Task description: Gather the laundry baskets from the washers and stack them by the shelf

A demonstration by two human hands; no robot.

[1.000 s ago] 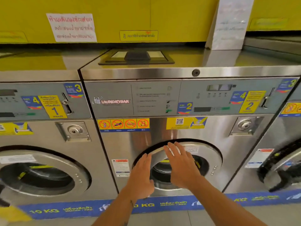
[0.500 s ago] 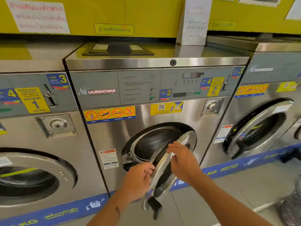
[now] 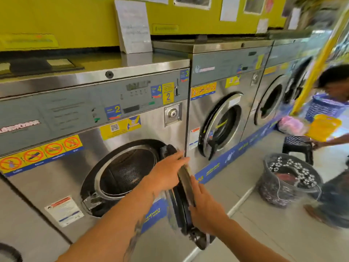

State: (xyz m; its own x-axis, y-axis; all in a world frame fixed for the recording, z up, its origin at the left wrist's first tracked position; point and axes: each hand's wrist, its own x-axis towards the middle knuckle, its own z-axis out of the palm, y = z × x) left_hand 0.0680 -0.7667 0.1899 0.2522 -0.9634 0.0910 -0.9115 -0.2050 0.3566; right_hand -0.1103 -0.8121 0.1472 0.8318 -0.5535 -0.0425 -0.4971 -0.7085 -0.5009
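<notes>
The steel washer marked 2 [image 3: 132,133] stands in front of me with its round door [image 3: 186,188] swung wide open, edge-on to me. My left hand [image 3: 166,171] rests on the door's inner side near the top, fingers extended. My right hand [image 3: 205,208] presses the door's outer face lower down. The drum [image 3: 128,171] shows bare perforated metal. A dark mesh laundry basket [image 3: 287,178] with clothes in it sits on the floor to the right. A blue basket [image 3: 324,106] is further back right.
Further washers [image 3: 222,118] with doors ajar line the right side. A black plastic stool [image 3: 298,146] stands behind the dark basket. Another person [image 3: 334,86] bends at the far right, near a yellow bag [image 3: 323,125] and a pink bag [image 3: 290,125].
The door went from shut to fully open, swung to the right under both hands. My view turned right, bringing the baskets and the other person into sight.
</notes>
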